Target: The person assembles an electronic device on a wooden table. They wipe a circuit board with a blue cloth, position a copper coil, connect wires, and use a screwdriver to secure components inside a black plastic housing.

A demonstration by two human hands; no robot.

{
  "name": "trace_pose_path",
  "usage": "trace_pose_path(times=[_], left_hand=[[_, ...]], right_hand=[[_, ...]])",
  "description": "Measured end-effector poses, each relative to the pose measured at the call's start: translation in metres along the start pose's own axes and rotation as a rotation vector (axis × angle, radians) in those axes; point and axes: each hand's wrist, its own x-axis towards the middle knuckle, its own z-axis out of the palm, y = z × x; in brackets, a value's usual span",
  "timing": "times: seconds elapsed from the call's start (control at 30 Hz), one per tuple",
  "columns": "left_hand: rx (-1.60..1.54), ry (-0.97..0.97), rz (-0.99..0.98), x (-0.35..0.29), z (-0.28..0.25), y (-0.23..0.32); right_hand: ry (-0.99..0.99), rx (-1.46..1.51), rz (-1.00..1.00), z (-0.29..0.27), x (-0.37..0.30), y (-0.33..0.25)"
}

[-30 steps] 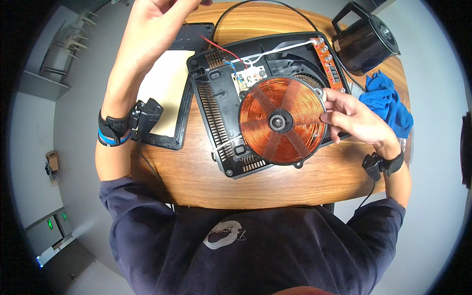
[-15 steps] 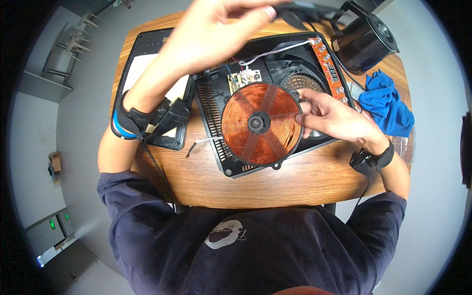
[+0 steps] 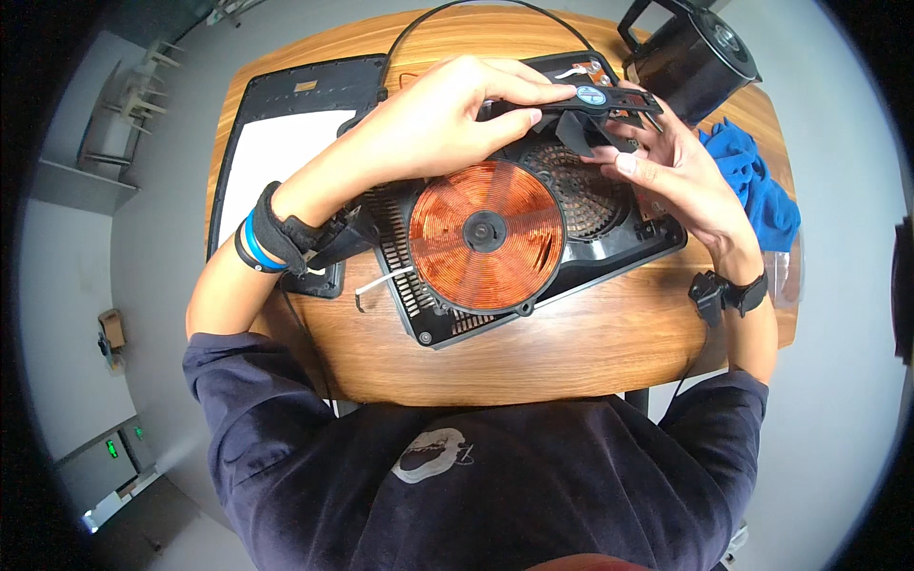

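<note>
A black cooling fan (image 3: pixel 574 133) with a round blue label hangs over the far part of an opened induction cooker base (image 3: pixel 609 249). My left hand (image 3: pixel 466 109) pinches the fan's frame between thumb and fingers. On the fan's right side, my right hand (image 3: pixel 687 176) curls thumb and fingers about its blades and frame. Below both hands, a round copper coil (image 3: pixel 509 271) with a black hub rests over the base's left part. A white lead (image 3: pixel 386 279) sticks out at its left. Behind the fan, the round grille (image 3: pixel 583 195) shows partly. My hands hide most of the circuit boards.
At the left lies a black-rimmed panel (image 3: pixel 357 74) with a white sheet on it. A black kettle (image 3: pixel 690 62) stands far right, with a blue cloth (image 3: pixel 762 195) nearer. A black cable (image 3: pixel 457 8) arcs along the back of the wooden table (image 3: pixel 562 352).
My right hand has let go of the coil's edge and moved up to the fan. My left hand has brought the fan down and nearer over the base. The coil sits slightly further left.
</note>
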Motion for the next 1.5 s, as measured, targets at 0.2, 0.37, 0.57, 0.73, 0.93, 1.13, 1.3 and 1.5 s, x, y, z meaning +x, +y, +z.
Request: trace_pose_path(times=[0.2, 0.37, 0.57, 0.73, 0.93, 1.13, 1.3, 1.5], left_hand=[[0.073, -0.109, -0.029, 0.003, 0.006, -0.008], [0.199, -0.197, -0.012, 0.005, 0.011, -0.012], [0.241, -0.221, -0.075, 0.006, 0.019, -0.004], [0.480, -0.163, 0.064, 0.000, 0.018, 0.011], [0.531, -0.232, -0.060, -0.012, 0.014, 0.051], [0.641, -0.277, -0.250, -0.038, 0.016, 0.052], [0.623, -0.399, -0.316, -0.035, 0.013, 0.045], [0.602, -0.386, -0.320, -0.035, 0.010, 0.040]], right_hand=[[0.004, -0.418, -0.186, -0.027, 0.014, 0.004], [-0.127, -0.980, -0.343, -0.020, 0.016, -0.007], [-0.075, -1.143, -0.448, -0.022, 0.019, 0.008], [-0.070, -1.182, -0.447, -0.024, 0.016, 0.006], [0.013, -1.281, -0.515, -0.014, 0.010, 0.011], [0.028, -1.343, -0.573, -0.006, 0.008, 0.004], [0.045, -1.276, -0.548, -0.005, 0.003, 0.008], [0.052, -1.256, -0.484, -0.004, -0.005, 0.002]])
